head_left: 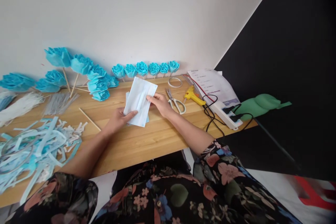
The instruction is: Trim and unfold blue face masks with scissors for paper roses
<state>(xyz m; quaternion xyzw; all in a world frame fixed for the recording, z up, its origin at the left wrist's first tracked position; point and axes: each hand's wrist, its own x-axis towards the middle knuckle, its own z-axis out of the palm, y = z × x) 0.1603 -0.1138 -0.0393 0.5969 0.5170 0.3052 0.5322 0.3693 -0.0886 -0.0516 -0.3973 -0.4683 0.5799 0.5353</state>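
A pale blue-white face mask (140, 99), flat and without visible ear loops, is held up over the wooden table. My left hand (122, 117) grips its lower left edge, thumb on top. At the upper right edge my right hand (160, 103) pinches it between thumb and fingers. Bluish sheets (147, 119) peek out behind and below the mask, mostly hidden by it. Scissors with white handles (177, 104) lie just right of my right hand, blades partly apart. Left of my left hand rests a thin wooden stick (89, 119).
Blue flowers (142, 68) on sticks line the wall; larger ones (82, 63) stand left. Cut strips (49, 140) are heaped at left, near grey wires (59, 103). At right are a tape roll (175, 82), yellow glue gun (193, 95), papers (210, 82) and a corded power strip (224, 115).
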